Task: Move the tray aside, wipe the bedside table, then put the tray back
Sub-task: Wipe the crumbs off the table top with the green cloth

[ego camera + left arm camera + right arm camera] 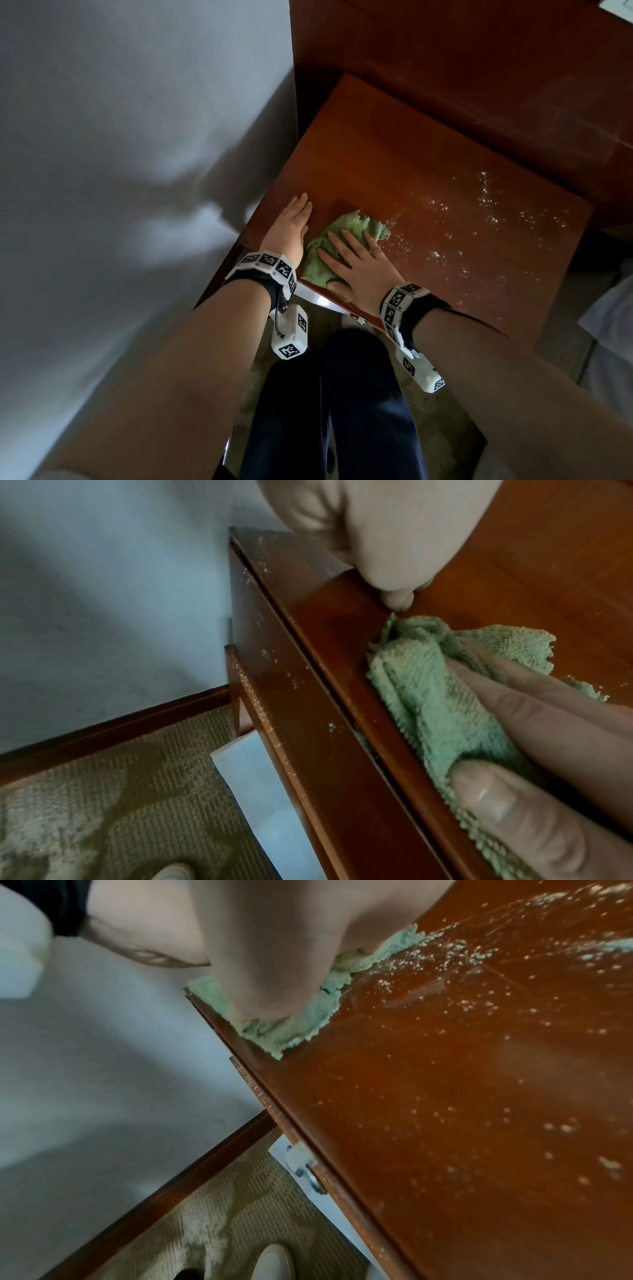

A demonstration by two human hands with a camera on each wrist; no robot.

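The bedside table (pixel 394 164) is reddish-brown wood, with pale crumbs (pixel 486 212) scattered over its right half. A crumpled green cloth (pixel 356 222) lies at the near left of the top, partly over the front edge. My right hand (pixel 356 263) presses flat on the cloth with spread, straight fingers (pixel 531 723), the thumb lying on the cloth at the edge. My left hand (pixel 291 222) rests flat on the table's left edge beside the cloth. In the right wrist view the cloth (pixel 308 1020) sits under my hand, next to the crumbs (pixel 462 947). I cannot make out a tray for certain.
A grey wall (pixel 120 137) stands close on the left. A dark wooden panel (pixel 479 51) rises behind the table. Below the front edge are a drawer handle (pixel 301 1167), a flat pale object (pixel 260 791), patterned carpet (pixel 103 804) and a white shoe (pixel 274 1264). White fabric (pixel 613 308) lies at right.
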